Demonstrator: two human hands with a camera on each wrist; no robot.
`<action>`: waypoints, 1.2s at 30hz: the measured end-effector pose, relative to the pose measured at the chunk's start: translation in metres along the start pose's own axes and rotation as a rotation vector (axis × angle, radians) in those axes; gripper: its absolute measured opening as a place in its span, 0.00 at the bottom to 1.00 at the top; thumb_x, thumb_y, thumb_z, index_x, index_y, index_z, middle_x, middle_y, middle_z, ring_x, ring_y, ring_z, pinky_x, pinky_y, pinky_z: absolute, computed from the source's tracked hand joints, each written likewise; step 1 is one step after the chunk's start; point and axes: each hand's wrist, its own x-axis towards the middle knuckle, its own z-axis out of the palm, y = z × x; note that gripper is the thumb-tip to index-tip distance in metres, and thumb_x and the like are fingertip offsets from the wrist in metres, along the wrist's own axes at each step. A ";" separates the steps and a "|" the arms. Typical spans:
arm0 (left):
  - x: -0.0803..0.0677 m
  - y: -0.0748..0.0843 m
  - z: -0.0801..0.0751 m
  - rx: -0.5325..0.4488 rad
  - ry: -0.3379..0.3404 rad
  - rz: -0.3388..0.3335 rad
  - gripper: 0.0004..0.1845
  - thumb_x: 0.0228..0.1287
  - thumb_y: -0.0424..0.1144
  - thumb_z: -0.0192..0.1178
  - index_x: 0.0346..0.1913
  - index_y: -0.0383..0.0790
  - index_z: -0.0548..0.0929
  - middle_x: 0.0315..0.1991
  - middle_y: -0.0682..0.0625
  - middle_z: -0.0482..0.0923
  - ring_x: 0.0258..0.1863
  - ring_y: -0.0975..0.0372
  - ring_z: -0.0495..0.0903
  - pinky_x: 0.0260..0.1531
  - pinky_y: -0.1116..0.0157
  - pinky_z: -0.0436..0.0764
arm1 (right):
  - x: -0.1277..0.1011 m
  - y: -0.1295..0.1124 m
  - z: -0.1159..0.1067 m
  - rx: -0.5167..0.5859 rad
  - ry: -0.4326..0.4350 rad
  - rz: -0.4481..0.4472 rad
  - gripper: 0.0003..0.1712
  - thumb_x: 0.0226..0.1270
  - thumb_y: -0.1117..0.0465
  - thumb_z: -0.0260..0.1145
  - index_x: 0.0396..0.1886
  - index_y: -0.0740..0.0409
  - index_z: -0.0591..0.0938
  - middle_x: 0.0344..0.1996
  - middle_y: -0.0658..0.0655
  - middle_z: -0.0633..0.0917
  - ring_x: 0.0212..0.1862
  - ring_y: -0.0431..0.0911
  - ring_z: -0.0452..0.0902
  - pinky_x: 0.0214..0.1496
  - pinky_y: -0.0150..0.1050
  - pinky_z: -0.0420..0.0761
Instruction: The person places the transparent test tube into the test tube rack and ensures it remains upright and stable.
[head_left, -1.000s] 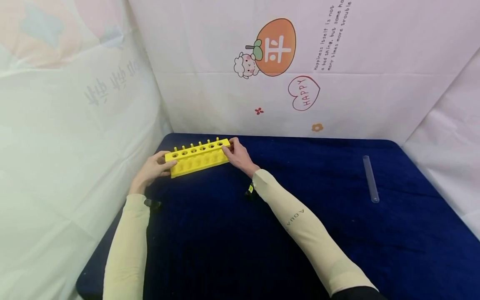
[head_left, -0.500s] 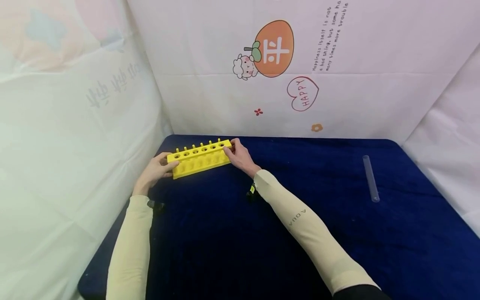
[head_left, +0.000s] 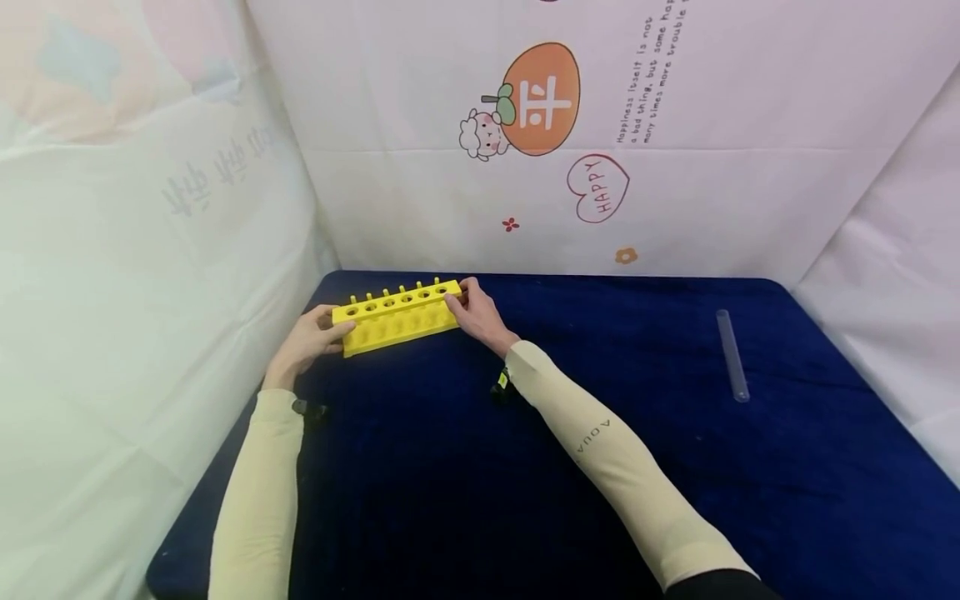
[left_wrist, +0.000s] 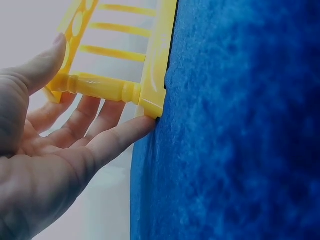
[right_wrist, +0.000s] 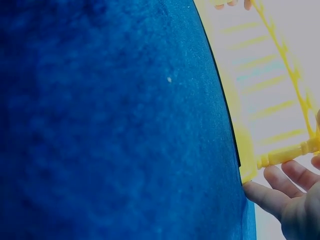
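Note:
A yellow test tube rack [head_left: 397, 317] with a row of round holes and upright pegs stands at the far left of the blue table, set at a slant. My left hand [head_left: 303, 342] holds its left end, thumb on the top plate. In the left wrist view the fingers [left_wrist: 85, 120] lie along the rack's end post, one fingertip at the base. My right hand [head_left: 480, 315] grips the other end, thumb over the front top edge. The right wrist view shows fingers [right_wrist: 270, 197] by the end post and the base near the cloth. I see no tubes in the holes.
A clear plastic tube [head_left: 732, 357] lies on the right of the blue cloth-covered table [head_left: 600, 350]. White printed curtains [head_left: 420, 200] close off the back and both sides, and the left one [head_left: 187, 333] is near my left arm.
The rack and both hands stay nearly still together. The whole head view shifts slightly, so the tube and curtain print appear a little further left.

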 end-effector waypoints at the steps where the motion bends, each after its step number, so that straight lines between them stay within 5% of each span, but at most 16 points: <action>1: 0.000 0.001 0.000 0.000 0.004 -0.001 0.38 0.69 0.50 0.61 0.73 0.36 0.59 0.66 0.32 0.65 0.61 0.41 0.74 0.56 0.46 0.79 | 0.000 0.000 0.000 0.001 0.002 -0.002 0.27 0.76 0.41 0.50 0.62 0.54 0.65 0.48 0.57 0.79 0.44 0.47 0.77 0.44 0.41 0.79; 36: 0.018 0.003 0.014 -0.040 0.011 0.002 0.37 0.67 0.50 0.63 0.73 0.42 0.62 0.62 0.34 0.68 0.60 0.43 0.76 0.55 0.48 0.80 | -0.008 0.008 -0.012 -0.029 0.067 0.007 0.26 0.76 0.41 0.51 0.60 0.53 0.66 0.45 0.57 0.79 0.41 0.48 0.76 0.40 0.40 0.78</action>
